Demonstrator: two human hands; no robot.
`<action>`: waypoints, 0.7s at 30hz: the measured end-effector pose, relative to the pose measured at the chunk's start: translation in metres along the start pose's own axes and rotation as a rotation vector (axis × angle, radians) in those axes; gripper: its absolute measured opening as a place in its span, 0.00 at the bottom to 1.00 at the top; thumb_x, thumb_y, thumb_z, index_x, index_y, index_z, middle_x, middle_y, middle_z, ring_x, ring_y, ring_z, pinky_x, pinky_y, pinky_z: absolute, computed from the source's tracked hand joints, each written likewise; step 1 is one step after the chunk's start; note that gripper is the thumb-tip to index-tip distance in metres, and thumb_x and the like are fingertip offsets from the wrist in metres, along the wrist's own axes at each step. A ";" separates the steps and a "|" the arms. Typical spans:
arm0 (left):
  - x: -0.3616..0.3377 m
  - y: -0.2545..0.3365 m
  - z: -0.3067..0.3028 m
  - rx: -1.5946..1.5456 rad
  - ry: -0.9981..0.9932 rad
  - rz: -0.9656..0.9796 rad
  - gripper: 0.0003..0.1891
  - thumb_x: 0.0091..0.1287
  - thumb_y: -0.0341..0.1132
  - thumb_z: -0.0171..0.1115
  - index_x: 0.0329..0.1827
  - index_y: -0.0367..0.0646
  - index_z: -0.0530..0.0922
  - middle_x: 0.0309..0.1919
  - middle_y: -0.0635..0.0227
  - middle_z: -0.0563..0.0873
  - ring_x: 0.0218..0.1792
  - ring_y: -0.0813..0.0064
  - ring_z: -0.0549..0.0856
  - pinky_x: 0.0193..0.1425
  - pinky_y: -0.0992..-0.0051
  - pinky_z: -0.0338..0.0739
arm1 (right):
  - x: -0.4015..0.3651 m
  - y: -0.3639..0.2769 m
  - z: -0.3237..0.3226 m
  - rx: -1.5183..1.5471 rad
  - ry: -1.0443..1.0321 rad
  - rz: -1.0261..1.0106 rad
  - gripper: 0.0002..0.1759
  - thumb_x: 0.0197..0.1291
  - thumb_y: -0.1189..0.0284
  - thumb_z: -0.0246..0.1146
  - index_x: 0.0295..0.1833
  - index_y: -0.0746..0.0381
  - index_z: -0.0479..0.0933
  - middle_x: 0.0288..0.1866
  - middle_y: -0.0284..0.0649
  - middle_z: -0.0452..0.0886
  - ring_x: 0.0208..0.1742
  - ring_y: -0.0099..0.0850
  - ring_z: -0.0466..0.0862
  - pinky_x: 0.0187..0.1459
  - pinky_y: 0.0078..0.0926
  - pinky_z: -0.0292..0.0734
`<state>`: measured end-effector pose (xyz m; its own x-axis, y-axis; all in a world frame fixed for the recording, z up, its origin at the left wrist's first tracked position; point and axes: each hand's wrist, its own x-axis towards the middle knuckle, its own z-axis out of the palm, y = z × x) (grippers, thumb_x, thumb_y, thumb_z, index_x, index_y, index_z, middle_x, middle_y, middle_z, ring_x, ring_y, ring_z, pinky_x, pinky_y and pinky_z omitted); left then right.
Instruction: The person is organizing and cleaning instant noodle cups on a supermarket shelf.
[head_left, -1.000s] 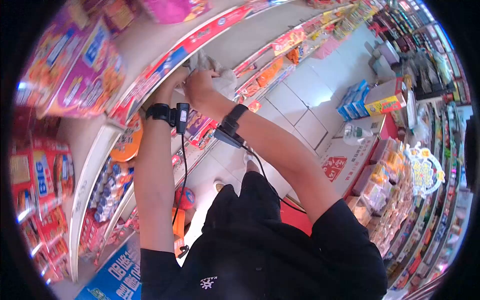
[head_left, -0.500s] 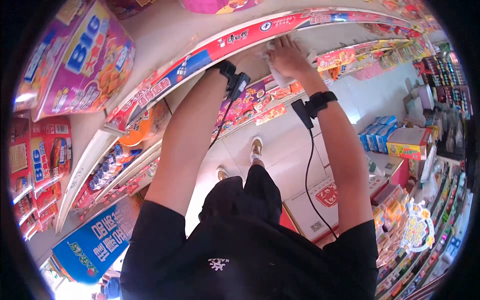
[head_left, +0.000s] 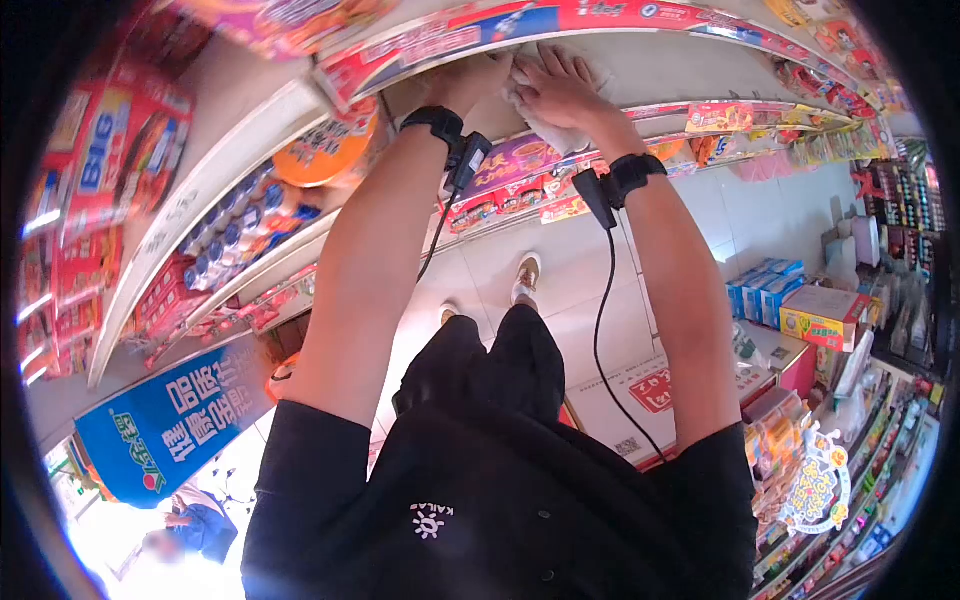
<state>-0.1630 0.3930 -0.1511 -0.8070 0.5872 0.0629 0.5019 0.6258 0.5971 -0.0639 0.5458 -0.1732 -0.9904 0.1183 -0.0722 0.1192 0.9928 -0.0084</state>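
My right hand (head_left: pixel 562 92) presses a crumpled white cloth (head_left: pixel 560 135) onto a pale shelf board (head_left: pixel 655 75), its fingers spread over it. Part of the cloth hangs over the board's front edge. Just left of it, my left hand (head_left: pixel 472 82) reaches onto the same board, close to the cloth. Its fingers are blurred and shaded, so their grip cannot be made out. Each wrist wears a black strap with a small cabled device.
Printed shelf strips (head_left: pixel 430 45) curve above my hands. Red noodle packs (head_left: pixel 110 140) and an orange-lidded tub (head_left: pixel 325 150) stand at left. Cartons (head_left: pixel 820 315) are stacked at right. A blue sign (head_left: pixel 170 425) hangs lower left, with a person (head_left: pixel 200 525) beyond.
The view has shifted along the shelf. My right hand and the cloth have moved slightly left and up in the picture. More of my left hand shows beneath the upper shelf strip.
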 end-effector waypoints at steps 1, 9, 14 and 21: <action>-0.008 -0.003 -0.002 -0.001 0.006 -0.003 0.48 0.71 0.71 0.45 0.87 0.49 0.55 0.88 0.55 0.52 0.86 0.43 0.50 0.86 0.38 0.41 | -0.001 -0.004 -0.001 -0.032 -0.013 -0.051 0.34 0.77 0.46 0.48 0.86 0.36 0.56 0.90 0.52 0.49 0.89 0.54 0.46 0.85 0.60 0.38; -0.051 0.013 0.009 0.529 -0.261 -0.184 0.48 0.77 0.66 0.42 0.89 0.41 0.43 0.88 0.46 0.39 0.84 0.29 0.37 0.75 0.18 0.34 | -0.007 0.001 -0.006 0.238 0.093 -0.289 0.32 0.70 0.73 0.64 0.77 0.38 0.74 0.85 0.48 0.63 0.85 0.48 0.62 0.81 0.45 0.64; -0.075 0.031 0.004 0.429 -0.118 -0.344 0.42 0.81 0.57 0.41 0.87 0.35 0.48 0.86 0.40 0.45 0.82 0.25 0.49 0.76 0.23 0.48 | -0.006 0.007 -0.018 0.318 0.071 -0.361 0.35 0.64 0.80 0.64 0.74 0.39 0.77 0.83 0.49 0.66 0.82 0.50 0.66 0.78 0.42 0.69; -0.129 0.031 -0.005 0.532 0.008 -0.145 0.30 0.77 0.48 0.52 0.75 0.36 0.71 0.69 0.38 0.75 0.69 0.33 0.74 0.64 0.36 0.74 | -0.022 0.000 -0.022 0.342 0.150 -0.390 0.31 0.65 0.86 0.56 0.69 0.50 0.81 0.72 0.47 0.79 0.71 0.46 0.78 0.69 0.39 0.75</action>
<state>-0.0450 0.3346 -0.1366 -0.8809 0.4729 0.0174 0.4717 0.8744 0.1135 -0.0433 0.5431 -0.1498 -0.9619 -0.2320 0.1445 -0.2681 0.9042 -0.3325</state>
